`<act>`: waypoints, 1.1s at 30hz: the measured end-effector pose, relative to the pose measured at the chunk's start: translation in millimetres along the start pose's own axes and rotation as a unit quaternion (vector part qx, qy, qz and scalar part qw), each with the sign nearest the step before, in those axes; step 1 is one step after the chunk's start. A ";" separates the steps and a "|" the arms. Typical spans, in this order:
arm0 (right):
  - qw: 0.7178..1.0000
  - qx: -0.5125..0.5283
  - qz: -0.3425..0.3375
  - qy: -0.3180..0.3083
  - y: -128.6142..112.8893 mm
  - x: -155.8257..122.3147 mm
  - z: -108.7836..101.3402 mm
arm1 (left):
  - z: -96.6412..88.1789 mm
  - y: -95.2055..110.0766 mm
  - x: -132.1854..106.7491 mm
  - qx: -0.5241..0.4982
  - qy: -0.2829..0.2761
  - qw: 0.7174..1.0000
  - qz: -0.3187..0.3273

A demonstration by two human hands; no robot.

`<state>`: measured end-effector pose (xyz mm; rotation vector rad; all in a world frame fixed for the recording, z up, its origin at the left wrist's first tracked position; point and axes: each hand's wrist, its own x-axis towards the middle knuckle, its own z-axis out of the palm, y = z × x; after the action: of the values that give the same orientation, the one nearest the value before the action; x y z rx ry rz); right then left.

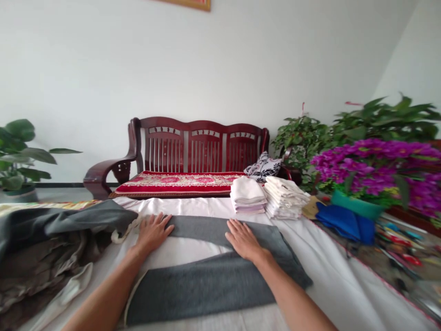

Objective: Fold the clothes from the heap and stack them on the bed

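Observation:
A pair of dark grey trousers (203, 287) lies spread on the white cloth (330, 276), with its two legs pointing left and its wider end at the right. My left hand (153, 231) rests flat, fingers apart, at the left end of the far leg. Toward the right, my right hand (245, 240) presses flat on the same leg, also with fingers stretched out. Beside my left arm is a crumpled heap of grey and brownish clothes (51, 253), cut off by the frame's left edge.
Two folded stacks, white fabric (247, 195) and cream fabric (285, 197), stand at the cloth's far side. Behind is a dark red wooden bench (203, 142) with a patterned cushion (262, 166). Purple flowers (372, 165), blue fabric (346, 223) and small blurred items are at right.

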<state>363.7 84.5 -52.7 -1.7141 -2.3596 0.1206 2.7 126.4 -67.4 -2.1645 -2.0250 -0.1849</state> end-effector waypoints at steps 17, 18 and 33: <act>0.974 -0.112 0.189 0.056 91.2 -37.6 -36.3 | -13.6 2.2 -6.4 -0.063 -0.001 0.998 -0.003; 0.976 -0.104 0.170 0.090 83.8 -40.2 -40.2 | -17.3 3.5 -8.3 -0.083 0.002 0.996 -0.007; 0.989 0.091 -0.118 0.008 -72.0 -118.2 -34.3 | -59.9 139.5 -86.4 -0.243 -0.073 0.913 0.319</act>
<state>339.4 -52.3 -20.7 -1.3391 -2.4349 0.2727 137.4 20.8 -32.3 -3.1021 -1.3021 -0.4835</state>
